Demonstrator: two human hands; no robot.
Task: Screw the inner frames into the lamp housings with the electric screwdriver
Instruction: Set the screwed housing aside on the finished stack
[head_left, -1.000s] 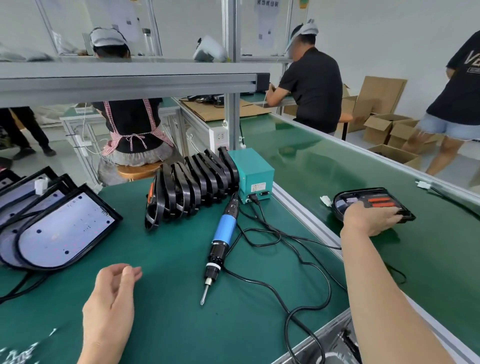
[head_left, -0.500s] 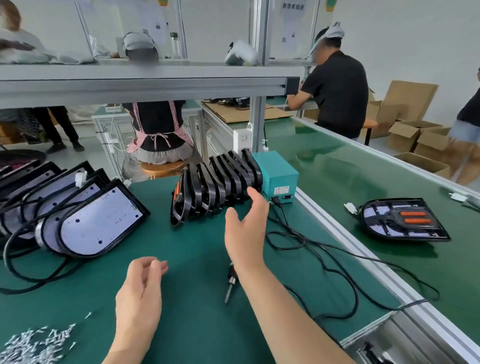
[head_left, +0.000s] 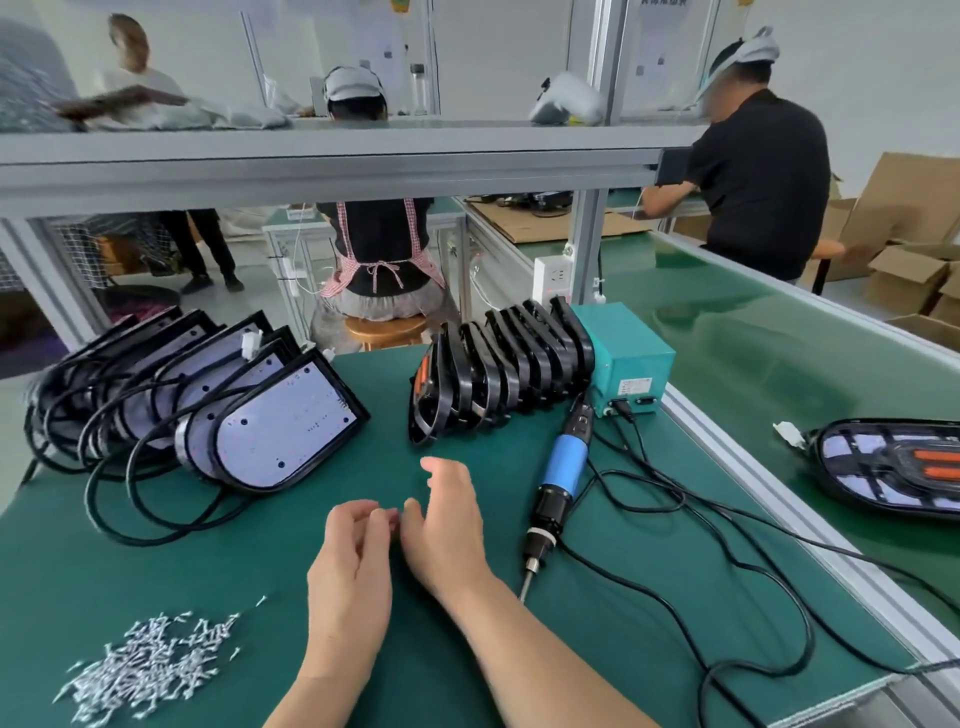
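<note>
Currently the left hand (head_left: 353, 566) and right hand (head_left: 447, 525) hover empty, fingers loosely curled, over the green counter (head_left: 234, 571). The blue-and-black corded electric screwdriver (head_left: 563, 475) lies just right of them. It is rigid and probably weighty; grasp the blue barrel. The thin black plastic inner frames (head_left: 498, 374) stand on edge behind. They are likely light and stiff; lift by the rim. The black D-shaped lamp housings (head_left: 283, 431) lie stacked at left.

bench mat (head_left: 208, 551): green, matt, smooth
inner frames (head_left: 498, 374): black plastic, glossy
lamp housings (head_left: 283, 434): black plastic rims, pale matt board faces
electric screwdriver (head_left: 563, 475): smooth blue and black plastic, bare metal bit
screws (head_left: 145, 670): bright metal
power box (head_left: 626, 358): teal painted casing, satin
conveyor belt (head_left: 753, 353): green, glossy, mirroring
side rail (head_left: 727, 452): pale brushed metal
stool (head_left: 384, 330): varnished wood
</note>
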